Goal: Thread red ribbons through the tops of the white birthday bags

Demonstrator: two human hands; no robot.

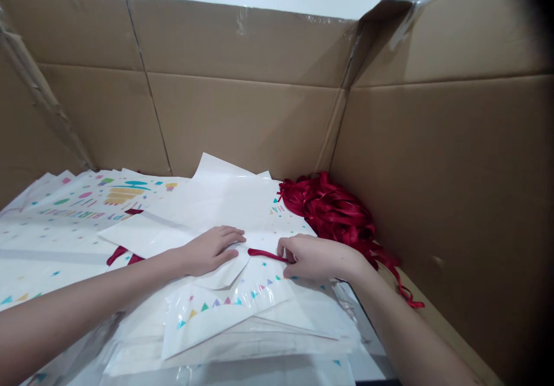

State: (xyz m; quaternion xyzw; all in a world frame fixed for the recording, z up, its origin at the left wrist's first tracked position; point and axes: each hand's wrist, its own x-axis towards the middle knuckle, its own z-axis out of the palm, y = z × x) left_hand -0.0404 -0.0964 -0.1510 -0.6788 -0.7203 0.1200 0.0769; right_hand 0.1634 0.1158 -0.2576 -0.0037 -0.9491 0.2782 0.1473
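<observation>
My right hand [314,256] is closed, with thumb and fingers pinching the end of a short red ribbon [265,253]. The ribbon's other end meets the edge of a white paper piece [227,274]. Over that piece lies my left hand [214,251], fingers stretched out and thumb apart. Beneath both hands is a stack of white printed sheets or bags [234,304] in clear plastic, with coloured bunting triangles and stars. Left of my left hand, another white piece [149,233] lies with red ribbon [116,255] sticking out from under it.
A tangled heap of red ribbons [331,210] sits at the right, loose ends trailing toward me. Birthday-printed white sheets [86,213] spread across the left. Tall cardboard walls [242,103] stand at the back and both sides.
</observation>
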